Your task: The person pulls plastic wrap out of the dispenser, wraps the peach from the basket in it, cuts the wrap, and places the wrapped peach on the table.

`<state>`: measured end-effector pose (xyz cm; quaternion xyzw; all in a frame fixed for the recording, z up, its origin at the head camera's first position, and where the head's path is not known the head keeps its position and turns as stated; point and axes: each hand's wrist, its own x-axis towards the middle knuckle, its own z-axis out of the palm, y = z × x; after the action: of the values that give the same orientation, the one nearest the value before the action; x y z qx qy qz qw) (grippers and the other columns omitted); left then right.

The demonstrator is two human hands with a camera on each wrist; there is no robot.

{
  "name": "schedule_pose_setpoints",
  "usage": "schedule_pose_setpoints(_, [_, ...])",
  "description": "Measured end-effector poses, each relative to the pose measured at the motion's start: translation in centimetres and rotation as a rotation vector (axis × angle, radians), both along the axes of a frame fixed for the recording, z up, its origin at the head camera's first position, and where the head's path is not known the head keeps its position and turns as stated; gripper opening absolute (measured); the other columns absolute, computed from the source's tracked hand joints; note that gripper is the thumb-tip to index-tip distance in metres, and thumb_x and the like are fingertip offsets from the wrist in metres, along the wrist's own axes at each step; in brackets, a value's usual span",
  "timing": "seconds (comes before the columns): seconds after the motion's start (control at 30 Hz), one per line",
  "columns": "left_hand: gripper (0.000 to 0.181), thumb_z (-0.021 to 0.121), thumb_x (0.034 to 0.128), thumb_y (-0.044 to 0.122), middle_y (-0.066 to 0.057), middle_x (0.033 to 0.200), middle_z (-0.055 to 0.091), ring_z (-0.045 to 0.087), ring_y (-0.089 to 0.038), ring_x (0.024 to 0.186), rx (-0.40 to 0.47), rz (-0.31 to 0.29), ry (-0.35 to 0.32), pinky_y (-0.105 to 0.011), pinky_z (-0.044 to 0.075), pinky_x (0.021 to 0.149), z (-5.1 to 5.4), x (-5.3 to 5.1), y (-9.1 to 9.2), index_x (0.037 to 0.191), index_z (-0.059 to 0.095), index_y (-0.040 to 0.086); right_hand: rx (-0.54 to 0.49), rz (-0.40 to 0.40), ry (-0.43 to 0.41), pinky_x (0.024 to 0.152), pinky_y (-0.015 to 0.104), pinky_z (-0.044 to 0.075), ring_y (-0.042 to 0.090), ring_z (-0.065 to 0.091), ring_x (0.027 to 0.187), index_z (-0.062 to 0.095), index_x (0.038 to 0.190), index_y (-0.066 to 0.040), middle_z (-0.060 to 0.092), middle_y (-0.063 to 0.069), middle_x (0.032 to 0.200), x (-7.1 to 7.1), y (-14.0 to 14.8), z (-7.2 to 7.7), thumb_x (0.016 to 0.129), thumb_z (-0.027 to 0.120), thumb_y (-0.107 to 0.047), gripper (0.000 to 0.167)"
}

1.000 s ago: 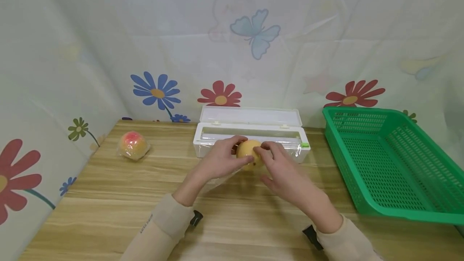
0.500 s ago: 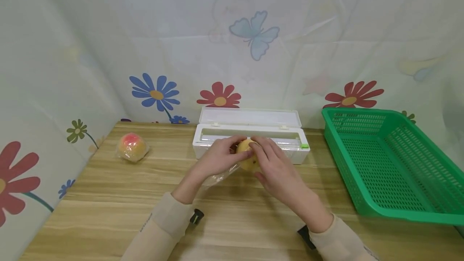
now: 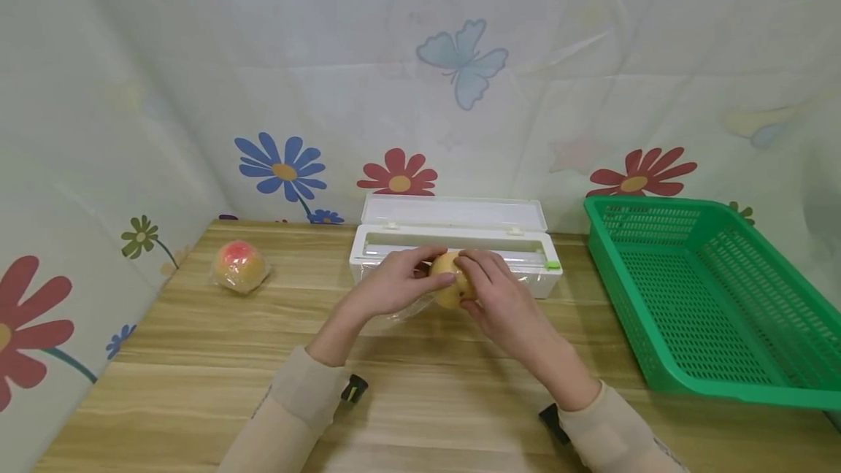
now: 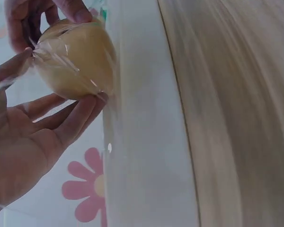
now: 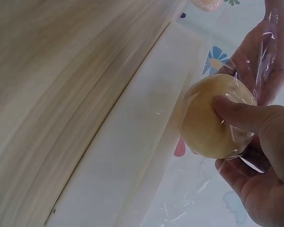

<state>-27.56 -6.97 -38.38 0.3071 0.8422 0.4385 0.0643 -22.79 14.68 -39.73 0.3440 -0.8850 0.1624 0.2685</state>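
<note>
A round yellow fruit (image 3: 450, 285), partly covered in clear film, is held between both hands in front of a white film box (image 3: 539, 283). The left hand (image 3: 393, 285) grips its left side, with loose film (image 3: 410, 309) trailing below that hand. From the right, the right hand (image 3: 504, 304) holds the fruit with curled fingers. In the left wrist view, film creases run across the fruit (image 4: 78, 61) above the left fingers. The right wrist view shows the right thumb pressing on the fruit (image 5: 210, 118), film bunched on its far side.
A film-wrapped peach-like fruit (image 3: 239, 267) with a pink top sits at the left of the wooden table (image 3: 197, 385). The box lid (image 3: 453, 212) stands raised at the back. A green basket (image 3: 631, 312) lies at the right. A patterned cloth hangs behind.
Compared with a second ago, the right hand has moved slightly left and closer round the yellow fruit. The left hand has barely moved, and the film below it has shifted.
</note>
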Motion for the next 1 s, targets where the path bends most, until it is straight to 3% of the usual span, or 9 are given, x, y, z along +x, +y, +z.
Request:
schedule_pose_setpoints(0.1, [0.058, 0.067, 0.1007, 0.041, -0.01, 0.137, 0.062, 0.063, -0.025, 0.119, -0.08, 0.016, 0.112, -0.037, 0.053, 0.098, 0.7, 0.5, -0.4, 0.145, 0.055, 0.005, -0.019, -0.007, -0.024, 0.099, 0.048, 0.052, 0.035, 0.054, 0.122, 0.057, 0.131, 0.006, 0.058, 0.019, 0.13, -0.1, 0.1, 0.2, 0.071, 0.093, 0.001, 0.069])
schedule_pose_setpoints(0.27, [0.054, 0.075, 0.0965, 0.032, -0.012, 0.134, 0.06, 0.059, -0.029, 0.121, -0.295, 0.098, 0.512, -0.042, 0.049, 0.102, 2.9, 2.3, -0.7, 0.138, 0.06, 0.002, -0.051, -0.015, -0.08, 0.1, 0.048, 0.051, 0.037, 0.053, 0.123, 0.056, 0.133, 0.006, 0.057, 0.02, 0.132, -0.2, 0.2, 0.6, 0.073, 0.093, -0.002, 0.07])
schedule_pose_setpoints(0.37, [0.043, 0.08, 0.0924, 0.026, -0.009, 0.124, 0.064, 0.059, -0.027, 0.115, -0.352, 0.086, 0.652, -0.04, 0.049, 0.101, 3.9, 3.2, -0.2, 0.127, 0.068, 0.004, -0.061, -0.022, -0.102, 0.101, 0.048, 0.05, 0.037, 0.052, 0.124, 0.055, 0.133, 0.006, 0.056, 0.02, 0.134, -0.2, 0.4, 0.7, 0.075, 0.092, -0.003, 0.07])
schedule_pose_setpoints(0.5, [0.038, 0.082, 0.0903, 0.025, -0.005, 0.122, 0.068, 0.06, -0.024, 0.118, -0.449, 0.036, 0.687, -0.04, 0.046, 0.104, 4.0, 3.7, 0.5, 0.122, 0.072, 0.007, -0.067, -0.027, -0.126, 0.102, 0.048, 0.049, 0.037, 0.051, 0.127, 0.053, 0.135, 0.006, 0.055, 0.021, 0.136, -0.2, 0.4, 0.8, 0.078, 0.091, -0.005, 0.07])
schedule_pose_setpoints(0.63, [0.046, 0.083, 0.0895, 0.03, -0.005, 0.127, 0.068, 0.062, -0.024, 0.12, -0.527, 0.048, 0.715, -0.042, 0.046, 0.105, 3.3, 3.8, 1.0, 0.128, 0.069, 0.008, -0.073, -0.024, -0.142, 0.103, 0.049, 0.048, 0.038, 0.05, 0.128, 0.05, 0.139, 0.008, 0.054, 0.023, 0.137, -0.3, 0.4, 0.8, 0.08, 0.089, -0.005, 0.072])
schedule_pose_setpoints(0.83, [0.054, 0.084, 0.0888, 0.031, -0.007, 0.128, 0.068, 0.064, -0.024, 0.117, -0.521, 0.075, 0.74, -0.044, 0.048, 0.103, 2.7, 3.4, 1.3, 0.132, 0.062, 0.007, -0.099, 0.011, -0.12, 0.102, 0.051, 0.048, 0.04, 0.052, 0.125, 0.04, 0.145, 0.011, 0.056, 0.026, 0.134, -0.6, 0.6, 0.6, 0.082, 0.086, -0.003, 0.079])
schedule_pose_setpoints(1.0, [0.066, 0.086, 0.0868, 0.03, -0.009, 0.137, 0.063, 0.063, -0.025, 0.12, -0.523, 0.103, 0.707, -0.045, 0.048, 0.104, 2.1, 3.0, 1.5, 0.14, 0.055, 0.005, -0.102, 0.046, -0.123, 0.106, 0.052, 0.045, 0.041, 0.049, 0.13, 0.037, 0.145, 0.01, 0.052, 0.027, 0.138, -1.0, 0.9, 0.3, 0.078, 0.087, 0.001, 0.084])
